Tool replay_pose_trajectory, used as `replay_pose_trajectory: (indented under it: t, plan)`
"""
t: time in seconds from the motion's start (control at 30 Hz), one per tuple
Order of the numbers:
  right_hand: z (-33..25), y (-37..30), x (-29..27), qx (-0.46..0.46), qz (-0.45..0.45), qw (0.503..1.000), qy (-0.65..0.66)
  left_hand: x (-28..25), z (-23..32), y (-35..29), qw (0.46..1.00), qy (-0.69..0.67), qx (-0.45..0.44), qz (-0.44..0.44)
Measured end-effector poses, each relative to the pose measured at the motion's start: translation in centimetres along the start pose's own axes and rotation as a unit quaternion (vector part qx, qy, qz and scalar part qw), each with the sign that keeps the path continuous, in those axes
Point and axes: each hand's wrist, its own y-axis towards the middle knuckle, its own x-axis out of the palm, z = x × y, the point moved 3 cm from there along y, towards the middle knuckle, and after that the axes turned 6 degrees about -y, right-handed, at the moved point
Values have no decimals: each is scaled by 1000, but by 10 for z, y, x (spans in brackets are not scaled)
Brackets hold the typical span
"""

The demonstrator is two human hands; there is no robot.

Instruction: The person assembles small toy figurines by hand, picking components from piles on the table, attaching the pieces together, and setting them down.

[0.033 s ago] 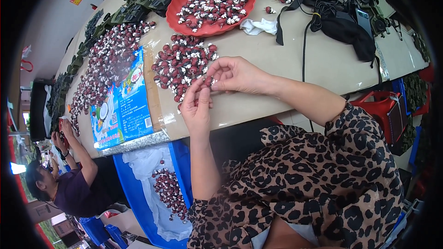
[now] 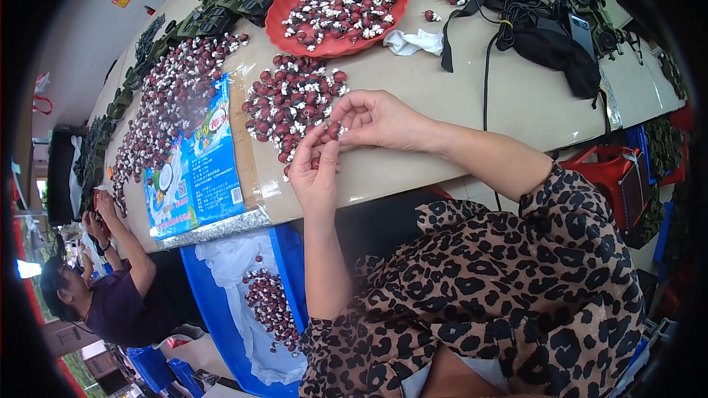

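Pinching a small, round, shiny red piece between the fingertips of both hands, I am holding it just in front of a loose pile of glossy red balls with knobbly white parts. My left hand is rising from below, fingers curled, thumb pointing up; my right hand is reaching in from the right, fingers bent. Beyond the pile, a scalloped red tray is holding more; a slick blue wrapper is lying to the left.
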Motion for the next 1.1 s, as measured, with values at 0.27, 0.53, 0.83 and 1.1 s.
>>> replay_pose_trajectory:
  t: [0.27,0.53,0.83,1.1]
  plan:
    - [-13,-7,4,-103,55,971,-208,-1,0,0,1000,13,-2,1]
    - [-13,-6,5,-128,60,973,-184,-1,1,-1,1000,27,-3,6]
    - [-14,-8,9,-102,34,978,-181,0,2,0,1000,24,-3,-5]
    - [-12,11,-14,-106,146,909,-376,-17,-2,5,974,-226,-14,11]
